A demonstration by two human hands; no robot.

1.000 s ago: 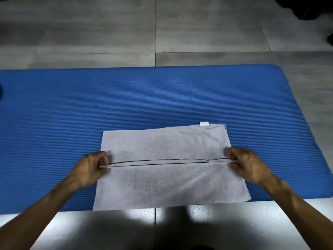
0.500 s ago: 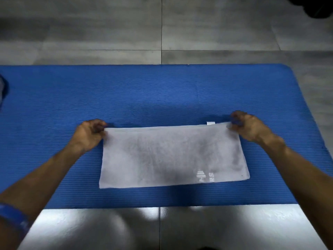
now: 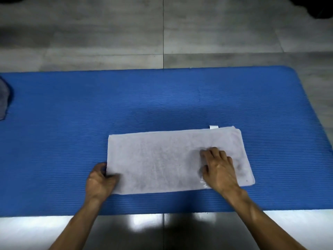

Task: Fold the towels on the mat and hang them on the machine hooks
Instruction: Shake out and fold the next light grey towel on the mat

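Observation:
A light grey towel point(image 3: 162, 159) lies folded in half as a long rectangle on the blue mat point(image 3: 162, 98), with a small white tag point(image 3: 213, 127) at its far right edge. My left hand point(image 3: 100, 179) pinches the towel's near left corner, thumb on top and fingers curled under the edge. My right hand point(image 3: 219, 168) rests flat on the towel's right part, fingers spread and pressing the cloth down. No machine hooks are in view.
Another grey-blue cloth point(image 3: 3, 98) lies at the mat's far left edge, mostly out of frame. Glossy grey floor tiles point(image 3: 162, 230) surround the mat. A dark object point(image 3: 313, 4) sits at the top right corner.
The near half of the towel was folded over onto the far half. Both hands then left the far corners: the left came to the near left corner, the right onto the towel's right part.

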